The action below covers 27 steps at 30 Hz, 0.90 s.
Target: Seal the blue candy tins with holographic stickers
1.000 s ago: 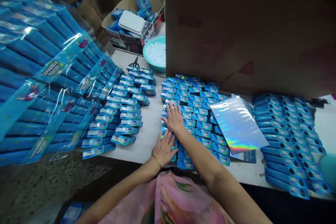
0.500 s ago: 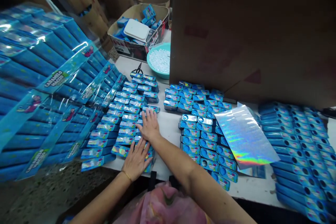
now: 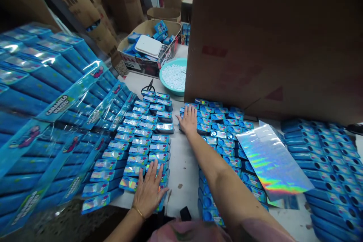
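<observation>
My left hand [image 3: 149, 190] lies flat, fingers spread, on the near end of a column of small blue candy boxes [image 3: 141, 141] with holographic tops, at the table's front edge. My right hand [image 3: 188, 120] reaches farther out, palm down, resting on the left edge of the middle group of blue boxes [image 3: 224, 136]. Neither hand grips anything. A bare strip of white table [image 3: 181, 159] runs between the two groups.
Wrapped stacks of long blue packs [image 3: 51, 121] tower at the left. A holographic sheet [image 3: 272, 162] lies over the middle boxes, with more blue boxes [image 3: 320, 155] at the right. A big cardboard box [image 3: 272, 38], a teal bowl of white pellets [image 3: 173, 77], scissors [image 3: 148, 86] and a carton [image 3: 150, 45] stand behind.
Both hands slid a column of boxes leftward to join the left group. The right hand then moved back to the far left edge of the middle group; the left hand stayed on the moved column.
</observation>
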Motion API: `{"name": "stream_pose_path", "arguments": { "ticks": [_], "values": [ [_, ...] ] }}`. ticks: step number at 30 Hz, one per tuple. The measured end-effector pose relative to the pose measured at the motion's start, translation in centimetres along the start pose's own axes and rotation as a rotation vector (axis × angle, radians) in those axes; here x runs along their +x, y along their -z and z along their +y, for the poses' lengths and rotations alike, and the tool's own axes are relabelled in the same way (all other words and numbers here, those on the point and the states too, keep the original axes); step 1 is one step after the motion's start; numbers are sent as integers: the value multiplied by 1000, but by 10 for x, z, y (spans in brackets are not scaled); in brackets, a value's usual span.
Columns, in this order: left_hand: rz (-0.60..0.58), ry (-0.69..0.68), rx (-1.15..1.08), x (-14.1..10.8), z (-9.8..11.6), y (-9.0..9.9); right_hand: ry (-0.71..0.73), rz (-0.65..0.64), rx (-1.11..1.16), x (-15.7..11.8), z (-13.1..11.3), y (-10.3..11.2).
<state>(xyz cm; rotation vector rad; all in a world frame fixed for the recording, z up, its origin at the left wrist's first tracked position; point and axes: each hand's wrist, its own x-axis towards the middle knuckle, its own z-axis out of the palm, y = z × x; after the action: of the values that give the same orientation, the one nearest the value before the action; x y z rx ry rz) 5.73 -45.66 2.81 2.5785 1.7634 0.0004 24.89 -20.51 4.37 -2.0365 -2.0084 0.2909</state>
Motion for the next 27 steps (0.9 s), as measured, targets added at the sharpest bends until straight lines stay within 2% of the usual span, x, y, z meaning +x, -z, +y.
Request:
{"name": "stream_pose_path", "arguments": {
  "ticks": [3, 7, 10, 11, 13, 17, 19, 21, 25, 27],
  "values": [
    [5, 8, -23, 0, 0, 0, 0, -10, 42, 0, -18, -9],
    [17, 8, -44, 1, -1, 0, 46, 40, 128, 8, -57, -27],
    [26, 9, -50, 1, -1, -1, 96, 43, 198, 17, -77, -30],
    [30, 9, -50, 1, 0, -2, 109, 41, 210, 21, -75, -26],
    [36, 11, -51, 1, 0, -1, 70, 78, 201, 30, -58, -12],
    [35, 11, -56, 1, 0, -1, -212, 226, 121, 44, 13, 22],
    [42, 10, -57, 1, 0, -1, -259, 228, 71, 48, 34, 26],
    [48, 8, -55, 1, -1, -2, -184, 189, 68, 52, 32, 18],
    [49, 11, -48, 1, -1, -4, -19, 82, 147, 64, -18, -7],
    [45, 14, -50, 2, -1, -4, 29, 22, 194, 66, -35, -6]
  ]
}}
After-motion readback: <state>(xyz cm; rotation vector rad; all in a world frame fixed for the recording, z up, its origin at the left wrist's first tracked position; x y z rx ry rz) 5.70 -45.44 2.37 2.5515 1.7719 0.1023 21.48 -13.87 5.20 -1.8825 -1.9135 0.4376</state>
